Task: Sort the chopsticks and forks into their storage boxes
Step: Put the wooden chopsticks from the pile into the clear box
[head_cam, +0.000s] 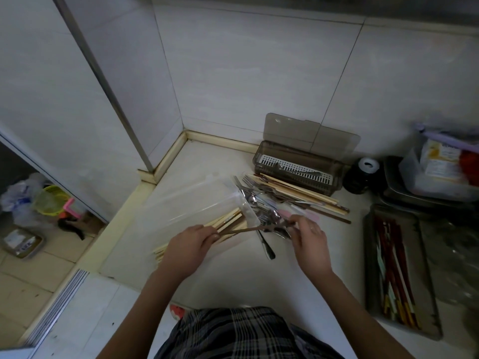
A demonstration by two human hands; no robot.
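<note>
Between the two hands, dark brown chopsticks (pixel 243 230) span the gap: left hand (pixel 189 242) pinches one end with curled fingers, right hand (pixel 308 235) pinches the other end, thumb and forefinger closed on it. Both grips closed on the same sticks; which hand carries the weight, cannot tell. Just beyond the left grip, a clear box (pixel 186 203) lies open on the surface with a bundle of pale wooden chopsticks (pixel 228 221) already in it, ends poking out toward the left wrist. Beyond the right grip, a heap of forks and spoons (pixel 261 203) is not yet sorted, one long handle trailing back toward the person. Further out from that heap, more loose chopsticks (pixel 298 195) lie against a brown box (pixel 298 169), lid up, white slotted tray inside; one metal piece seems to lie in it, type unclear. Well off to the right of the right grip, a metal tray (pixel 425 294) holds red and coloured chopsticks. Judgement: early to middle of the job; some pale chopsticks are boxed, nearly all forks and a fair number of chopsticks remain out. Forearms reach forward from the body, wrists low over the surface, converging.
</note>
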